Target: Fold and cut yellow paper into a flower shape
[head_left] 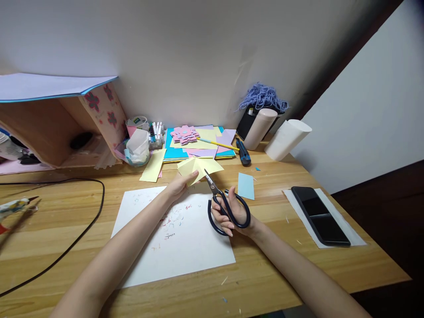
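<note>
My left hand (pixel 181 184) pinches a folded piece of pale yellow paper (pixel 198 165) above the far edge of a white sheet. The paper's creased flaps spread to both sides of my thumb. In my right hand (pixel 232 207) is a pair of scissors (pixel 212 187) with large black handles, my fingers through the loops. The blade tips point away from me and reach the yellow paper's near right edge; whether they touch it I cannot tell. Beneath both hands lies the white sheet (pixel 185 247), marked with red and blue specks.
A pink layered paper flower (pixel 184 134) and a pencil (pixel 217 144) rest on stacked coloured paper. A blue utility knife (pixel 243 152) lies beside them. To the right are a light-blue paper piece (pixel 246 185) and a black phone (pixel 319 216). A glue gun (pixel 15 207) and black cable (pixel 96 216) lie left.
</note>
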Demonstrator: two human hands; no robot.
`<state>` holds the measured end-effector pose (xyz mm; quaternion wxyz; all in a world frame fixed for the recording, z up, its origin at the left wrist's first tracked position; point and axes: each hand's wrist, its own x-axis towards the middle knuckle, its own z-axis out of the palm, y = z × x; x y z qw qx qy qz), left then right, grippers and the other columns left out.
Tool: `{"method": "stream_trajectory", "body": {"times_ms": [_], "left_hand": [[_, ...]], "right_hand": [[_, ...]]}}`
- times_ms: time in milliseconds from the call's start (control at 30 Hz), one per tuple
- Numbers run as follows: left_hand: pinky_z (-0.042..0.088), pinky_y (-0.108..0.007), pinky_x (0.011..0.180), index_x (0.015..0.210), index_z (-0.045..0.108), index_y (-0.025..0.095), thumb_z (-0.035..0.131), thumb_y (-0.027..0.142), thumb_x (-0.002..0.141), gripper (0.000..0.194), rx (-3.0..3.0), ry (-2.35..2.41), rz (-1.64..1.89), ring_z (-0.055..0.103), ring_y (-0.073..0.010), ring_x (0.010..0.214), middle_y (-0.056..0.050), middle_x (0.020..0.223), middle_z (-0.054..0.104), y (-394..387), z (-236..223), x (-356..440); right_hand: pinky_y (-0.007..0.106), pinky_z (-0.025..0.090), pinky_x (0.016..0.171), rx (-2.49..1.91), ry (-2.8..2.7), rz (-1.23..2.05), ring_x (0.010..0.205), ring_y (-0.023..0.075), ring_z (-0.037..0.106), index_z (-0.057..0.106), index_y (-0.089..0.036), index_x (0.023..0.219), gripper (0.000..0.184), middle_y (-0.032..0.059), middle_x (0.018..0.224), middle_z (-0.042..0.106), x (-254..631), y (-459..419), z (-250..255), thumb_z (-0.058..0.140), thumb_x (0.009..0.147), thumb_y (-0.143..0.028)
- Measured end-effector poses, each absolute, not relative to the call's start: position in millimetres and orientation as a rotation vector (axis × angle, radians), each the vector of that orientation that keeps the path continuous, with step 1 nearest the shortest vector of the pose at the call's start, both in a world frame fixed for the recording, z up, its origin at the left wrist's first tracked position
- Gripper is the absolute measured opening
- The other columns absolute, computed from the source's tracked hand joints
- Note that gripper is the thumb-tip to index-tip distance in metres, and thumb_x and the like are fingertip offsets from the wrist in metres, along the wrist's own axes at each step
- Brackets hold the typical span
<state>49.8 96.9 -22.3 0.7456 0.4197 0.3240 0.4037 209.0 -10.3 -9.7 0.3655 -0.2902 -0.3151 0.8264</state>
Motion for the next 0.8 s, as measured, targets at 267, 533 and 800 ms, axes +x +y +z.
{"method": "stream_trajectory", "body": {"times_ms": [267, 533, 800], "left_hand": [[0.051, -0.021, 0.062, 0.11, 0.056, 0.019, 0.069, 0.022, 0.067, 0.045, 0.938, 0.72, 0.864, 0.062, -0.0159, 0.084, -0.007, 0.109, 0.062, 96.7, -21.7, 50.3], [0.051, -0.022, 0.063, 0.11, 0.056, 0.018, 0.069, 0.022, 0.068, 0.044, 0.93, 0.712, 0.862, 0.062, -0.0164, 0.083, -0.008, 0.109, 0.062, 95.5, -18.8, 50.8], [0.051, -0.021, 0.059, 0.108, 0.057, 0.017, 0.069, 0.022, 0.068, 0.043, 0.951, 0.689, 0.882, 0.062, -0.0166, 0.082, -0.008, 0.107, 0.063, 95.8, -21.1, 51.2]], "right_hand": [[0.017, 0.036, 0.024, -0.775, -0.817, 2.087, 0.025, 0.002, 0.023, 0.038, -0.019, 0.065, 0.068, -0.0088, 0.041, 0.036, 206.2, -12.2, -7.3, 0.015, 0.061, -0.083], [0.016, 0.034, 0.021, -0.747, -0.811, 2.091, 0.023, 0.0014, 0.024, 0.037, -0.018, 0.064, 0.066, -0.0091, 0.039, 0.037, 204.6, -10.3, -10.1, 0.021, 0.061, -0.083], [0.016, 0.034, 0.022, -0.782, -0.8, 2.075, 0.023, 0.001, 0.021, 0.037, -0.019, 0.064, 0.069, -0.0093, 0.039, 0.035, 202.8, -12.6, -6.7, 0.014, 0.06, -0.084]]}}
